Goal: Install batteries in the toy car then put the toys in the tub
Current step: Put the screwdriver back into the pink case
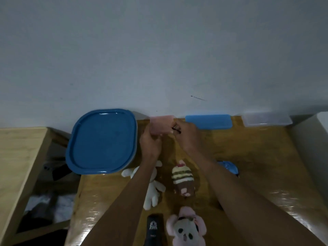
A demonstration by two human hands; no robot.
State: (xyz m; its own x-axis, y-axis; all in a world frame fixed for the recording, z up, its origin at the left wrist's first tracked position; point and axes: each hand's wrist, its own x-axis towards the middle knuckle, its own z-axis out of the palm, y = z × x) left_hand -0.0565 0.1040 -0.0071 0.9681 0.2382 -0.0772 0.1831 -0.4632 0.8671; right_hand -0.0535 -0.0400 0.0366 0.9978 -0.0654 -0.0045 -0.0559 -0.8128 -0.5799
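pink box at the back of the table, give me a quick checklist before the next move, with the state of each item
1. Left hand holds the pink box: ok.
2. Right hand pinches a thin dark tool at the box's right edge: ok.
3. Box open: cannot tell.
4. Batteries in view: not ok, none seen.
5. Tub ready for toys: not ok, blue lid on.
6. White plush, striped plush, pink plush within reach on table: ok.

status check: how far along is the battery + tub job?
Early. Done: nothing visibly. In hand: left hand holds a pink object; right hand pinches a thin dark tool at it. Left: tub's blue lid still on; plush toys on the table.
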